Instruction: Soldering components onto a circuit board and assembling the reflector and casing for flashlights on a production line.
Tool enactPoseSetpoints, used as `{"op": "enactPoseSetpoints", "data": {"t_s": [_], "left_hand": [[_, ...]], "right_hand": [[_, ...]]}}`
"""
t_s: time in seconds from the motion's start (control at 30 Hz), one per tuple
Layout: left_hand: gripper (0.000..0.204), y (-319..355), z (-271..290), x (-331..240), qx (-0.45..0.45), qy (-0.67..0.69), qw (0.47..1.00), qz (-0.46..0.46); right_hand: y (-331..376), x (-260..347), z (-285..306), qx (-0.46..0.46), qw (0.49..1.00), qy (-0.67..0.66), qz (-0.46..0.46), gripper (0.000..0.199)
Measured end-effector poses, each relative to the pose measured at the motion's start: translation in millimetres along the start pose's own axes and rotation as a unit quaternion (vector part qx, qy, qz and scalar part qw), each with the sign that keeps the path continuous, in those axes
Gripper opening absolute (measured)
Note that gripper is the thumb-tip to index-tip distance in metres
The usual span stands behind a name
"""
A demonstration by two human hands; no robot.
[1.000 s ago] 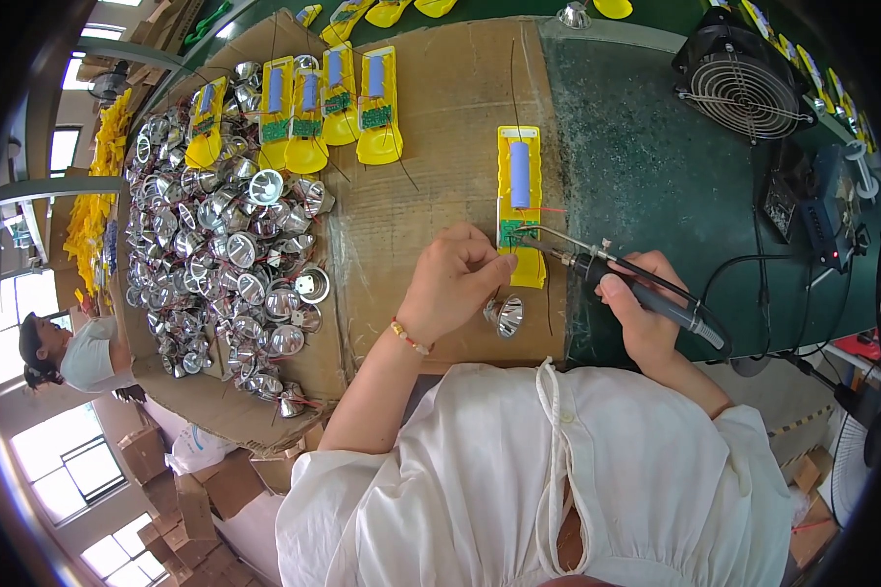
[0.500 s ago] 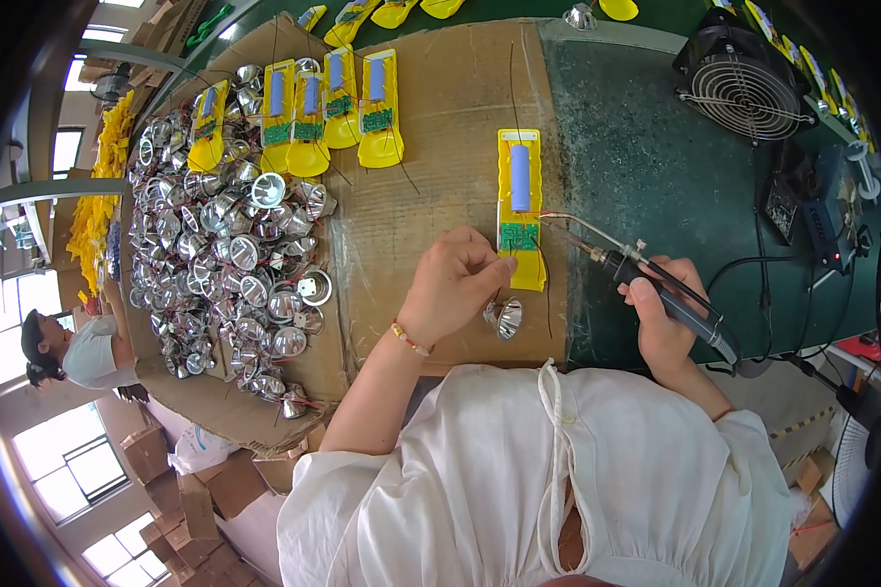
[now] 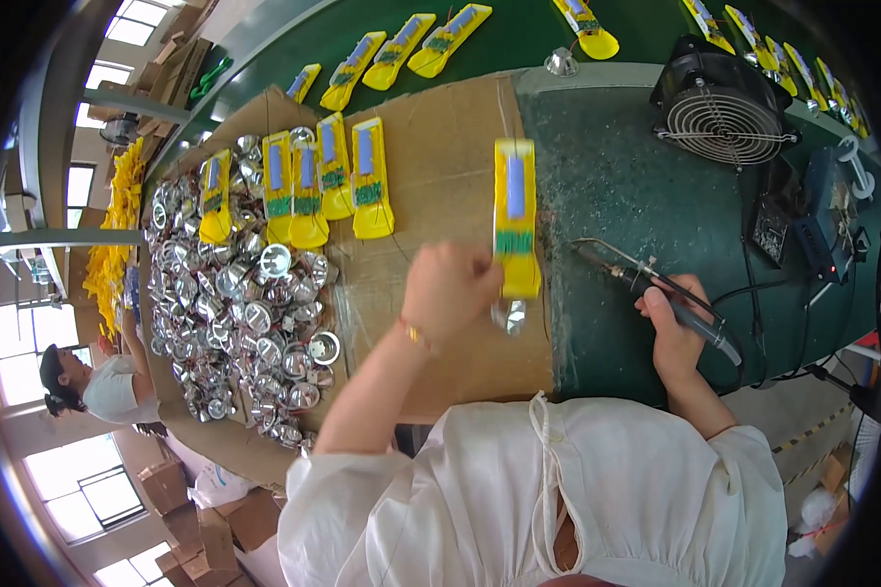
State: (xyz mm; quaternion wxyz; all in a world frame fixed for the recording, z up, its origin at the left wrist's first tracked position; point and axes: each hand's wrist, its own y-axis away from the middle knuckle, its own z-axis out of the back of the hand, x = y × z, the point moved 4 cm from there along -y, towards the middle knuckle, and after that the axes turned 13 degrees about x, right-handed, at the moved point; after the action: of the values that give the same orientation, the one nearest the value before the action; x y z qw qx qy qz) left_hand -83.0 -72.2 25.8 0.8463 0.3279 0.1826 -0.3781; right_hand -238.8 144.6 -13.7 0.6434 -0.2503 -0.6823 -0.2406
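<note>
In front of me a yellow plastic housing (image 3: 529,278) lies lengthwise on brown cardboard. It carries a blue cylindrical battery cell (image 3: 515,188) and a green circuit board (image 3: 515,241). At its near end sits a small silver reflector cup (image 3: 510,316), slightly blurred. My left hand (image 3: 450,292) is closed at the housing's left edge, thumb and fingers pinched together; what is between them is hidden. My right hand (image 3: 677,331) grips a soldering iron (image 3: 677,311) with a thin metal feed tube. The iron's tip points left, apart from the housing, over the green mat's edge.
Left lies a heap of silver reflector cups (image 3: 250,318) in cardboard, with several yellow housings (image 3: 370,220) beside and on it. More housings (image 3: 450,41) lie on the far green surface. A black fan (image 3: 724,122) and a soldering station (image 3: 820,240) stand right. Another person (image 3: 113,386) is far left.
The soldering iron has drawn back rightward, its tip leaving the circuit board. My left hand stays pinched at the housing's edge. The whole view has shifted, showing more of the far surface.
</note>
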Motion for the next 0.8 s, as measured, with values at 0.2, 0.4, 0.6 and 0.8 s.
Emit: {"op": "enactPoseSetpoints", "data": {"t_s": [0.2, 0.4, 0.6, 0.8], "left_hand": [[0.036, -175, 102, -40, -0.113, -0.101, 0.988, 0.033], [0.035, -209, 138, -11, -0.132, -0.323, 0.927, 0.139], [0.023, -129, 100, -10, -0.167, -0.289, 0.942, 0.039], [0.018, 15, 0, -19, -0.192, -0.209, 0.958, -0.035]], "right_hand": [[2, -13, -2, -0.011, 1.0, 0.018, -0.018, 0.015], [3, -5, -4, 0.021, 0.999, 0.031, -0.027, 0.017], [2, -13, 0, 0.03, 0.999, 0.033, -0.006, 0.015], [-3, -8, -2, -0.016, 0.999, 0.018, -0.021, 0.015]]}}
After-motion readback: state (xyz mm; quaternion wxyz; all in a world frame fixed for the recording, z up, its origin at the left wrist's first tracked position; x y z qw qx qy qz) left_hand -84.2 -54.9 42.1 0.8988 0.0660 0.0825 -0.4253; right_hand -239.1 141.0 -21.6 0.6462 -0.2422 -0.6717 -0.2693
